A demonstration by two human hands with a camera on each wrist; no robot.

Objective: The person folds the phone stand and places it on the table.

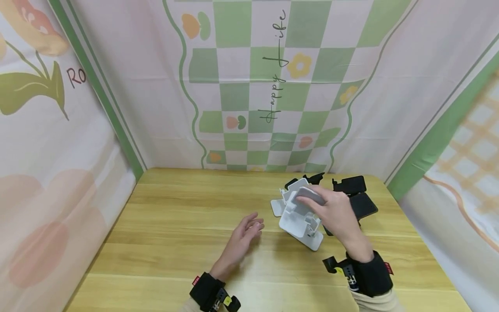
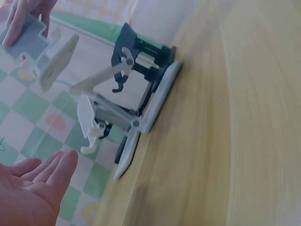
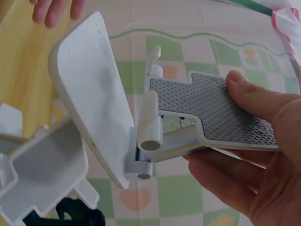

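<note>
My right hand pinches a white folding phone stand by its grey-padded cradle, thumb on the pad and fingers behind it. The held stand hangs tilted above the table, its flat base away from the palm. Close below it on the table are more white phone stands, partly hidden by the held one; their bases lie flat. To the left, my left hand holds nothing, with its palm turned partly up and its fingers loosely extended, apart from the stands.
Several black phone stands are on the wooden table, behind and right of the white ones. A checked curtain hangs at the table's back edge, with more patterned cloth along both sides.
</note>
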